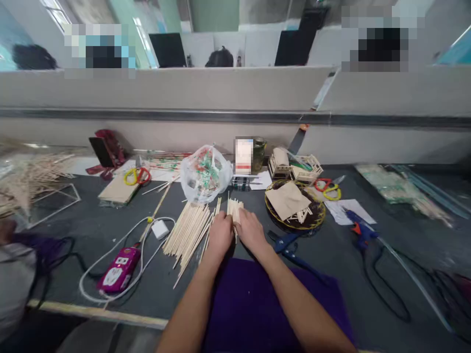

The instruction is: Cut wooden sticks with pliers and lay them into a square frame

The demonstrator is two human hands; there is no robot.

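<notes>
Both my hands meet at the middle of the dark table over a small bunch of thin wooden sticks (234, 208). My left hand (221, 231) has its fingers curled against the left side of the bunch. From the right, my right hand (250, 228) closes round the same sticks, its knuckles beside the left hand's. The sticks' far ends point away from me and show above my fingers; fingertips are partly hidden. Just left of my left hand lies a wider spread of loose wooden sticks (189, 230). Blue-handled pliers (289, 242) lie right of my right forearm.
A plastic bag of scraps (206, 174) stands behind the sticks. To the right are a woven tray (319, 215), scissors (328, 189) and a blue glue gun (360, 229). A purple power strip (119, 269) with a white cable lies left. Another person's sleeve (16, 279) shows at far left.
</notes>
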